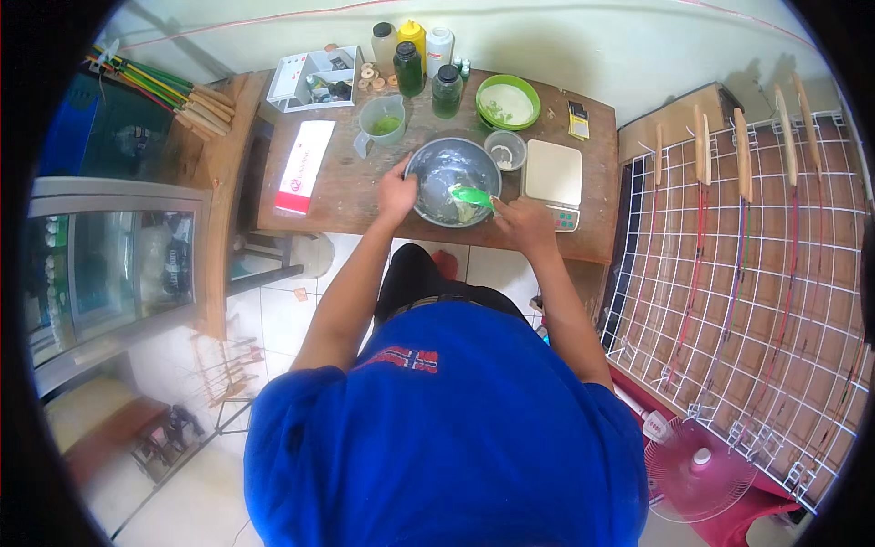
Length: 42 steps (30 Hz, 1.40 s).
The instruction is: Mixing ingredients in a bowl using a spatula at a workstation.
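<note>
A grey mixing bowl [441,167] stands near the front edge of the wooden table, its inside smeared with a pale mixture [468,212]. My left hand [398,190] grips the bowl's left rim. In my right hand [526,223] is a green spatula [473,196], its blade inside the bowl at the lower right, by the mixture. Just right of the bowl sits a small clear tub [506,150] with white residue. Beside that lies a kitchen scale [554,173] with a pale top. A clear measuring jug [383,120] holding some green liquid is at the bowl's upper left.
Along the back stand a green bowl [508,102] of pale stuff, dark green jars [447,91], a yellow squeeze bottle [413,38] and a white organizer box [315,78]. A red-and-white paper [305,168] lies left. A white wire rack [729,273] rises at right, above a pink fan [700,462].
</note>
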### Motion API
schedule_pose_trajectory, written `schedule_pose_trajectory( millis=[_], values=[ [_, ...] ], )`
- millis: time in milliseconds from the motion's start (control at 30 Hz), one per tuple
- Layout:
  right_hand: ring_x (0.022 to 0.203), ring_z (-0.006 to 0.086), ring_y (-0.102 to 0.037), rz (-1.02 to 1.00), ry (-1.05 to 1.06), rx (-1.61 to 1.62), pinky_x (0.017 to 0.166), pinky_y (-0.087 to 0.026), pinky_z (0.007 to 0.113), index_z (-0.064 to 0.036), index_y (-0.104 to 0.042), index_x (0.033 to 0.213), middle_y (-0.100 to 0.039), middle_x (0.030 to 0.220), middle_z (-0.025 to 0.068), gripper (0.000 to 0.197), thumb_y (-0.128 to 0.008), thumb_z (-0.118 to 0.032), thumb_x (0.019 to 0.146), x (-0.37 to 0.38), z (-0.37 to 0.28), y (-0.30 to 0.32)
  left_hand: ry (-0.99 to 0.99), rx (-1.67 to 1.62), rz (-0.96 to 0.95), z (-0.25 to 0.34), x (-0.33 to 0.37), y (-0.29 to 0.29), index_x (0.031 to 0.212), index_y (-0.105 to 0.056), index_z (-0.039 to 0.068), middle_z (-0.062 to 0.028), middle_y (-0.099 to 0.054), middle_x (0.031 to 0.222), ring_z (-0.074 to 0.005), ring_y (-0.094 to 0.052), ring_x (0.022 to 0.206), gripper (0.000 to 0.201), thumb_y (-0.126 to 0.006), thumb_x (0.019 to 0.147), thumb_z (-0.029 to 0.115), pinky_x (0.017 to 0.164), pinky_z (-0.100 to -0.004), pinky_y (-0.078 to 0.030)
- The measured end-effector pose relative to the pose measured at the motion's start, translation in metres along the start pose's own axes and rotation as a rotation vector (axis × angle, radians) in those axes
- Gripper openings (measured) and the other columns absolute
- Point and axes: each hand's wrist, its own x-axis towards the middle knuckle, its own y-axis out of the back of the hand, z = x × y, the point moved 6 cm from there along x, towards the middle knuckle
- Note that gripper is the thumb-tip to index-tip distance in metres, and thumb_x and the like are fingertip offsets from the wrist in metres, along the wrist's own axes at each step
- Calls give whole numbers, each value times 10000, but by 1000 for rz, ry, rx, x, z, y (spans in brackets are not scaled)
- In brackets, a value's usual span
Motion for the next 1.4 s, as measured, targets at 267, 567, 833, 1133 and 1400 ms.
schedule_pose_trajectory(
  millis=[267, 567, 833, 1133, 1400],
  values=[
    [619, 188, -555, 97, 12, -34, 536, -454, 365, -156, -719, 1074, -533, 634, 12, 340, -747, -217, 740, -9, 7, -7, 17, 43, 65, 11, 2, 7, 1304, -635, 196, -206, -689, 1125, -314, -675, 1030, 482, -561, 829, 159, 908, -385, -502],
    [623, 195, -556, 167, -21, -8, 547, -470, 358, -170, -726, 1104, -540, 631, 16, 382, -759, -238, 730, -7, 11, 2, 38, 65, 62, 5, 5, 6, 1306, -631, 265, -214, -673, 1136, -370, -652, 1048, 465, -561, 849, 215, 920, -427, -502],
    [710, 223, -590, -28, -239, 107, 620, -499, 380, -169, -765, 1043, -610, 674, 39, 317, -758, -252, 737, 7, 21, 9, 56, 162, 24, 20, 3, 12, 1324, -610, 304, -209, -668, 1149, -376, -647, 1052, 477, -563, 854, 230, 927, -437, -499],
    [743, 327, -613, -246, -477, 247, 671, -486, 420, -165, -760, 1080, -590, 759, 159, 318, -726, -344, 821, 20, 49, -9, -173, 422, -138, 39, 13, 10, 1517, -356, 253, -257, -673, 1100, -409, -645, 1037, 741, -593, 845, 457, 917, -472, -502],
    [633, 245, -592, -268, -520, 620, 654, -487, 379, -134, -760, 1080, -685, 760, 159, 315, -727, -306, 819, 19, 74, -28, 11, 899, -32, 76, 3, 18, 1343, -559, 35, -251, -693, 997, -366, -686, 974, 730, -430, 941, 629, 849, -473, -531]
  ],
)
